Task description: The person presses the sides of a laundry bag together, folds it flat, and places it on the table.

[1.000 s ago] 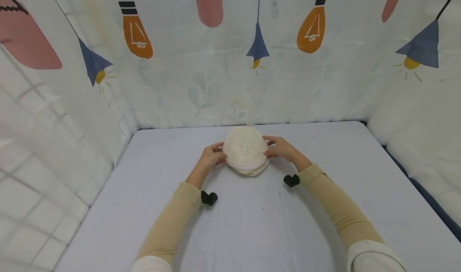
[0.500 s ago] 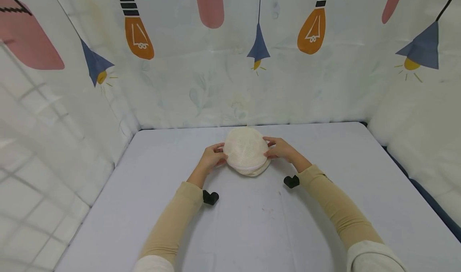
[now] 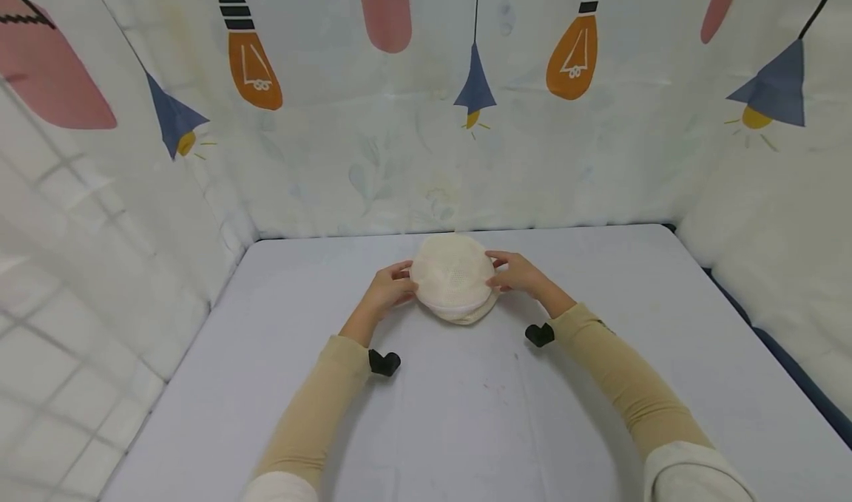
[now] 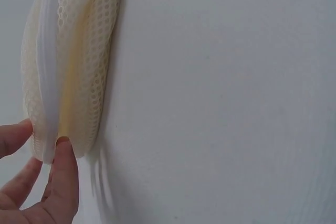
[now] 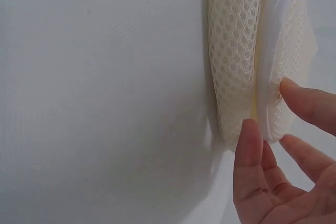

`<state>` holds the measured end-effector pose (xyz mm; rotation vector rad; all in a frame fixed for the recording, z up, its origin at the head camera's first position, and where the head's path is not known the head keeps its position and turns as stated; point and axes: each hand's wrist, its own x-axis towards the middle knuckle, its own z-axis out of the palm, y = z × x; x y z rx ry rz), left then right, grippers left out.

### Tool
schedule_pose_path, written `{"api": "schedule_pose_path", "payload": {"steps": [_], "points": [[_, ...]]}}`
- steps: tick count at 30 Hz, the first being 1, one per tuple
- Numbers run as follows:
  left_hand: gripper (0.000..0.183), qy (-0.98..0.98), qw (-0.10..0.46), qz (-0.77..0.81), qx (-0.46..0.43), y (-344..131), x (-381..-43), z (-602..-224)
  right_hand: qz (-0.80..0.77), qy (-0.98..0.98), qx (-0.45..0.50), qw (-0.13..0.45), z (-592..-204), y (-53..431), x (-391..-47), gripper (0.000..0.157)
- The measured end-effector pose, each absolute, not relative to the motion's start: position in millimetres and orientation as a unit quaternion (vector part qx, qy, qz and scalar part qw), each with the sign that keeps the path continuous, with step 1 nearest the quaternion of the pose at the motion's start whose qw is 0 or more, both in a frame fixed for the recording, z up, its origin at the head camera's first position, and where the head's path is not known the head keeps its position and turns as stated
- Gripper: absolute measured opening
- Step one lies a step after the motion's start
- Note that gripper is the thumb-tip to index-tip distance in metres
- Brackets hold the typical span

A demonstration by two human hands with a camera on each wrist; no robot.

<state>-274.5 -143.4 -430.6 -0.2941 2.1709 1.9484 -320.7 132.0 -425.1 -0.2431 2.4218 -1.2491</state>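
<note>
A round, cream mesh laundry bag point(image 3: 454, 274) sits near the far edge of the table, a second mesh layer showing beneath its near rim. In both wrist views a white zipper band point(image 4: 48, 72) runs along its side, with honeycomb mesh point(image 5: 234, 40) beside it. At the bag's left side, my left hand point(image 3: 389, 287) pinches the edge between thumb and fingers. My right hand point(image 3: 522, 274) grips the opposite edge the same way, its thumb on the upper mesh and fingers at the lower side. Whether the lower layer is a separate bag I cannot tell.
A white cloth covers the table point(image 3: 452, 413). Black heart-shaped pieces point(image 3: 384, 363) stick out from both sleeve cuffs. A pale curtain point(image 3: 399, 154) printed with lamps and bulbs hangs behind the table and along both sides.
</note>
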Motion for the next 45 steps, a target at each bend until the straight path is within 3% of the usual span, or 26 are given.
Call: {"api": "schedule_pose_path", "payload": {"steps": [14, 24, 28, 36, 45], "points": [[0.059, 0.813, 0.101, 0.572, -0.043, -154.3, -266.8, -419.6, -0.346, 0.916, -0.155, 0.134, -426.1, 126.6, -314.7, 0.064], [0.053, 0.914, 0.021, 0.404, 0.024, -152.4, -266.9, -418.5, -0.285, 0.925, -0.238, 0.076, -421.5, 126.3, -304.4, 0.056], [0.053, 0.937, -0.004, 0.345, 0.06, -146.1, -266.3, -419.2, -0.293, 0.917, -0.259, 0.073, -420.7, 127.7, -303.2, 0.053], [0.057, 0.956, -0.001, 0.259, 0.142, -140.1, -266.0, -420.3, -0.267, 0.915, -0.291, 0.084, -423.6, 130.7, -302.1, 0.056], [0.057, 0.971, -0.001, 0.101, 0.217, -136.9, -267.6, -420.9, -0.232, 0.903, -0.333, 0.144, -420.4, 132.0, -299.5, 0.078]]}}
